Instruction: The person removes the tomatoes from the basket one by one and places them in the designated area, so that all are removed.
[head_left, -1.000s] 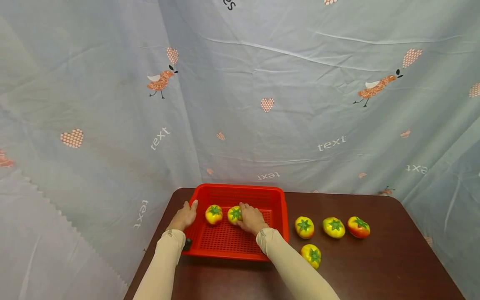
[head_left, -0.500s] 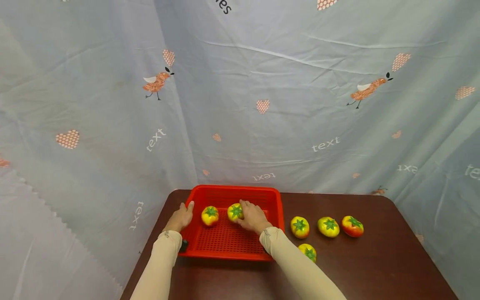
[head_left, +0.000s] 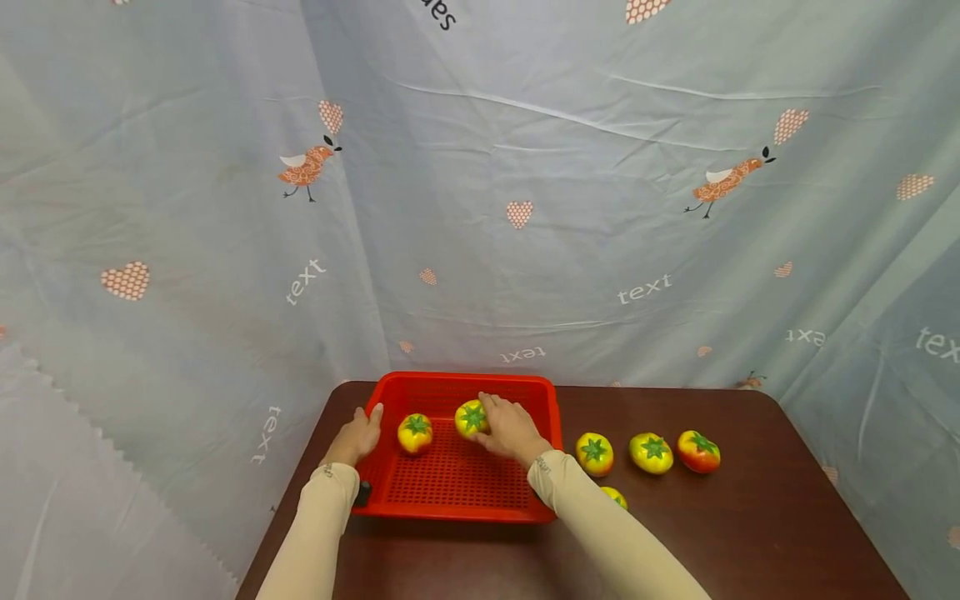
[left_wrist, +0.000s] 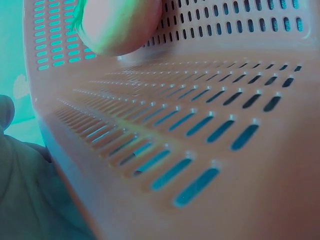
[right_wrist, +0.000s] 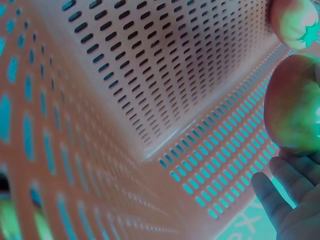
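Observation:
A red plastic basket [head_left: 457,512] with slotted walls and floor stands on the table. My right hand [head_left: 512,427] holds a yellow-red tomato [head_left: 471,419] with a green star-shaped top, over the basket's floor. In the right wrist view, fingers [right_wrist: 295,175] lie against that tomato [right_wrist: 292,107]. A second tomato [head_left: 415,433] sits in the left part of the basket; it also shows in the left wrist view [left_wrist: 120,25]. My left hand [head_left: 356,437] is at the basket's left rim, its fingers extended along the outer side; part of it shows beside the wall in the left wrist view.
On the dark brown table [head_left: 750,517], right of the basket, lie a tomato [head_left: 595,454], a yellower one [head_left: 651,453] and a redder one [head_left: 698,452]. Another tomato [head_left: 615,497] is partly hidden behind the right sleeve. A patterned grey cloth [head_left: 517,292] hangs behind.
My right hand has risen slightly with the tomato off the basket floor. My left hand stays at the left rim. The head view has shifted a little to the right.

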